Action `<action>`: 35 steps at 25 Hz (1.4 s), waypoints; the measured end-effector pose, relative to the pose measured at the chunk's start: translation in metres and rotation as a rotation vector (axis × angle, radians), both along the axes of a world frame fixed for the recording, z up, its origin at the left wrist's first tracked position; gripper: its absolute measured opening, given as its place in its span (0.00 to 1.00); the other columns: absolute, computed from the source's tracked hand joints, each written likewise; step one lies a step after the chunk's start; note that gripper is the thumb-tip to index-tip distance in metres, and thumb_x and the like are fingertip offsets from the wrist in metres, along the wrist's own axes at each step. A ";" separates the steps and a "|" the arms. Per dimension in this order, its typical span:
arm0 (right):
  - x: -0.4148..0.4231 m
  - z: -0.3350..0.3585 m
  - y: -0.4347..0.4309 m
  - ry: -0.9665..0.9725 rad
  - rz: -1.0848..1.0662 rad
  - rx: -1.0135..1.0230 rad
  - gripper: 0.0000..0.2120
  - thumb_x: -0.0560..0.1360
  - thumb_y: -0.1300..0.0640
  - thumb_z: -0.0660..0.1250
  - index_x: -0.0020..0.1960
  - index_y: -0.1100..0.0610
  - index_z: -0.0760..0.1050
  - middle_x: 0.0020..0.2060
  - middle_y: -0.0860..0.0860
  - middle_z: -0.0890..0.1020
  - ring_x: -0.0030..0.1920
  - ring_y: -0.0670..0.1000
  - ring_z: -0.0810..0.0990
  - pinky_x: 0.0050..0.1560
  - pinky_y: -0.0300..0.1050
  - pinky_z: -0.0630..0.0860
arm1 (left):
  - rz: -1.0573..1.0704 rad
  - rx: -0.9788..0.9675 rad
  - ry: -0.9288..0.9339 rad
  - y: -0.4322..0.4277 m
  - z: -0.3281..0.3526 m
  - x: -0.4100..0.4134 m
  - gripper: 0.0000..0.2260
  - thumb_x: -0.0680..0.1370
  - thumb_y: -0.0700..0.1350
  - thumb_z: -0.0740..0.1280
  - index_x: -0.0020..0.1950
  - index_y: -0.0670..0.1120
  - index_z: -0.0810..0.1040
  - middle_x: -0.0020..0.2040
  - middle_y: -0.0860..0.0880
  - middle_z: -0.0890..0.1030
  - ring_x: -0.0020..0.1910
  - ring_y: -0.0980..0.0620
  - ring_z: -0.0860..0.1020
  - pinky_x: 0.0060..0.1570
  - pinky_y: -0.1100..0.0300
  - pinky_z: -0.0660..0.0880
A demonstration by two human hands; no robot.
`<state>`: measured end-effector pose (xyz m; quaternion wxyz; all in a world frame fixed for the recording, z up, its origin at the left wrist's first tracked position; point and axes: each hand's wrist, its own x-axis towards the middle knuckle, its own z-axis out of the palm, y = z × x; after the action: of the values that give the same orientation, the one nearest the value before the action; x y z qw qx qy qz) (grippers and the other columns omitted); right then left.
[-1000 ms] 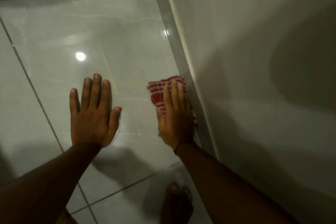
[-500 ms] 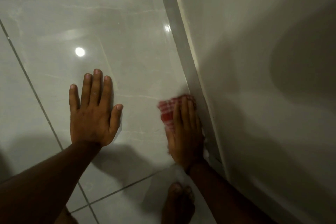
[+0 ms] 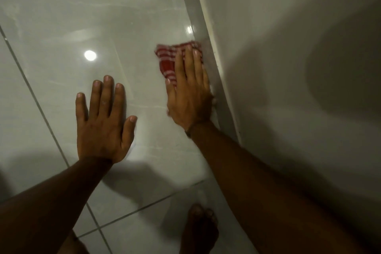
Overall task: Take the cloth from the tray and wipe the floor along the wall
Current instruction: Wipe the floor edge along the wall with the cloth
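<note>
Your right hand (image 3: 190, 97) presses flat, fingers together, on the red checked cloth (image 3: 168, 62) on the floor (image 3: 123, 16) beside the wall (image 3: 268, 47); your left hand (image 3: 103, 121) lies empty, fingers spread. Fetching looks done (no tray visible); how much of the wiping remains, you cannot tell.

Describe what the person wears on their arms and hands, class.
Both forearms are bare, with no sleeves in view. The left hand wears nothing: no glove, ring or band shows. The right hand is also ungloved, with a thin dark band around its wrist.
</note>
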<state>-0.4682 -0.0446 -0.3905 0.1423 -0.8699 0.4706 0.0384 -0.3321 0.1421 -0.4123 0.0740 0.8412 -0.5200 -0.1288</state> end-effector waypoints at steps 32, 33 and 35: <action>-0.162 0.014 0.133 0.118 -0.004 0.064 0.33 0.82 0.47 0.59 0.83 0.60 0.57 0.84 0.59 0.56 0.83 0.62 0.56 0.77 0.63 0.66 | -0.014 -0.044 -0.003 0.002 -0.001 0.000 0.36 0.85 0.59 0.51 0.89 0.41 0.50 0.90 0.37 0.51 0.89 0.37 0.49 0.85 0.32 0.48; -0.135 0.013 0.113 0.081 -0.001 0.044 0.33 0.83 0.46 0.59 0.83 0.59 0.57 0.83 0.59 0.57 0.84 0.62 0.55 0.78 0.63 0.64 | -0.014 -0.046 -0.007 0.002 -0.001 0.001 0.36 0.85 0.59 0.51 0.89 0.41 0.50 0.90 0.37 0.51 0.89 0.37 0.49 0.85 0.32 0.48; -0.074 0.009 0.064 0.005 0.004 0.017 0.33 0.83 0.46 0.59 0.83 0.59 0.56 0.83 0.60 0.60 0.83 0.62 0.56 0.81 0.61 0.60 | -0.013 -0.048 -0.018 0.003 -0.002 0.001 0.36 0.85 0.58 0.51 0.89 0.41 0.50 0.90 0.37 0.51 0.89 0.37 0.49 0.85 0.31 0.49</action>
<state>-0.5420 0.0194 -0.3819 0.1484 -0.8696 0.4688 0.0450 -0.3313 0.1450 -0.4142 0.0886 0.8370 -0.5288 -0.1091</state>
